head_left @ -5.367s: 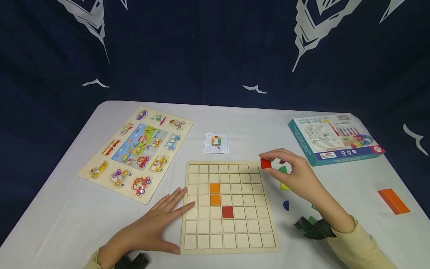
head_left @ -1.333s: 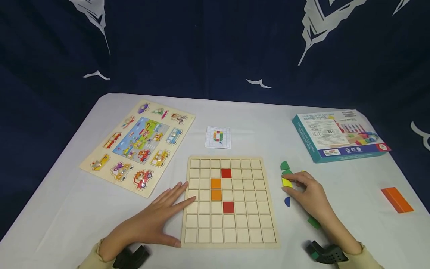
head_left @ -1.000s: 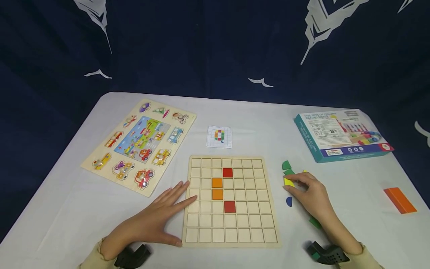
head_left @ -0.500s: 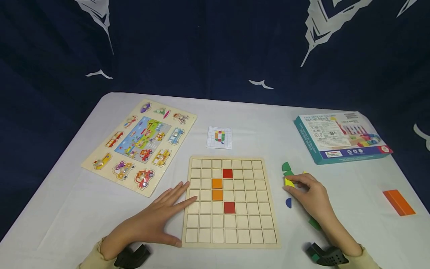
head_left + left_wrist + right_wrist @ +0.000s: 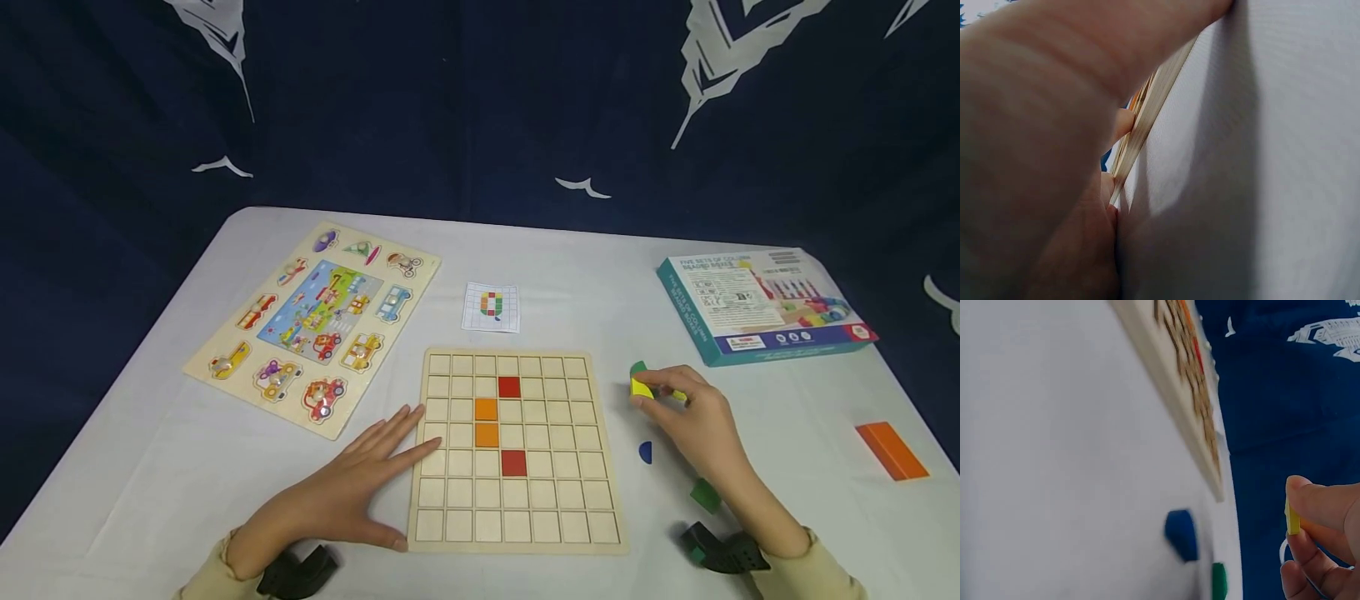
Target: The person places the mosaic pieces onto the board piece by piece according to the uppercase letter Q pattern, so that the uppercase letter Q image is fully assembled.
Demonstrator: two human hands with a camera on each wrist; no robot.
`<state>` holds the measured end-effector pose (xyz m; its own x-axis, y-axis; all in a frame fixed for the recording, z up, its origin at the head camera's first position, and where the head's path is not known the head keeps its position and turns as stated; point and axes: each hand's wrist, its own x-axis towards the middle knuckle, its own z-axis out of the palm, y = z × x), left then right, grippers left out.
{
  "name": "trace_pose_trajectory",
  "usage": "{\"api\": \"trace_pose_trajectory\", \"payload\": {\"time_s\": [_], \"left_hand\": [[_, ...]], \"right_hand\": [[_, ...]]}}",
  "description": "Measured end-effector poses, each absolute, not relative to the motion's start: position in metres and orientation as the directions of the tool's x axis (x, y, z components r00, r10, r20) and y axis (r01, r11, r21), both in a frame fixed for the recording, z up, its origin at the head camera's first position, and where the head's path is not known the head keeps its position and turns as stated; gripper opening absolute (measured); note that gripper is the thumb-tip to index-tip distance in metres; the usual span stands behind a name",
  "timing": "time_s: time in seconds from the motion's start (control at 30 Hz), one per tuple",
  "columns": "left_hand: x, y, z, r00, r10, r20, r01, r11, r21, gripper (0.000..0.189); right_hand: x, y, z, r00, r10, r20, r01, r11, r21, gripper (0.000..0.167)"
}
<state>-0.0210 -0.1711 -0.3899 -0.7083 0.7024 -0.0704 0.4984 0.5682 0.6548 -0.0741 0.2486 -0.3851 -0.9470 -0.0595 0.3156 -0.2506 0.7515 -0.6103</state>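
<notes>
In the head view, a wooden grid board (image 5: 573, 492) lies at the middle front of the table, with two orange squares (image 5: 487, 422) and two red squares (image 5: 513, 463) set in its cells. Along its left edge rests my left hand (image 5: 341, 496), fingers spread and thumb at the near corner. My right hand (image 5: 701, 421) pinches a small yellow block (image 5: 1292, 519) between thumb and fingers, right of the board. The block hangs over the loose pieces: a green piece (image 5: 637, 367) peeks out behind it, and a blue half-round (image 5: 646, 452) lies nearer.
A small pattern card (image 5: 491, 308) lies beyond the board. At the left is a wooden vehicle puzzle (image 5: 311, 325), and at the back right a teal box (image 5: 765, 304). Orange blocks (image 5: 892, 451) lie far right. Another green block (image 5: 705, 495) sits by the right forearm.
A red square that the right hand held earlier now sits in an upper cell of the board. Since then the right hand has gripped the yellow block and lifted it. The left hand stays put.
</notes>
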Motion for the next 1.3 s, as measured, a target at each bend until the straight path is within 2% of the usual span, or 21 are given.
{"api": "trace_pose_trajectory", "payload": {"time_s": [0.1,0.3,0.43,0.73,1.3], "left_hand": [[-0.021,-0.171,-0.390,-0.709,0.701,-0.073,0.494,0.568,0.658,0.108],[-0.020,-0.171,-0.390,-0.710,0.700,-0.077,0.491,0.571,0.659,0.108],[-0.021,-0.171,-0.391,-0.711,0.700,-0.073,0.490,0.567,0.662,0.109],[-0.021,-0.171,-0.390,-0.710,0.700,-0.079,0.483,0.565,0.668,0.109],[-0.022,-0.171,-0.389,-0.707,0.702,-0.085,0.491,0.573,0.656,0.109]], "right_hand": [[-0.085,0.251,-0.393,-0.937,-0.078,0.341,-0.282,0.745,-0.604,0.026],[-0.083,0.209,-0.344,-0.935,-0.118,0.334,-0.320,0.684,-0.655,0.027],[-0.090,0.192,-0.338,-0.937,-0.136,0.322,-0.329,0.652,-0.683,0.028],[-0.106,0.165,-0.344,-0.956,-0.142,0.258,-0.292,0.577,-0.763,0.026],[-0.105,0.142,-0.372,-0.973,-0.212,0.089,-0.191,0.527,-0.828,0.025]]}}
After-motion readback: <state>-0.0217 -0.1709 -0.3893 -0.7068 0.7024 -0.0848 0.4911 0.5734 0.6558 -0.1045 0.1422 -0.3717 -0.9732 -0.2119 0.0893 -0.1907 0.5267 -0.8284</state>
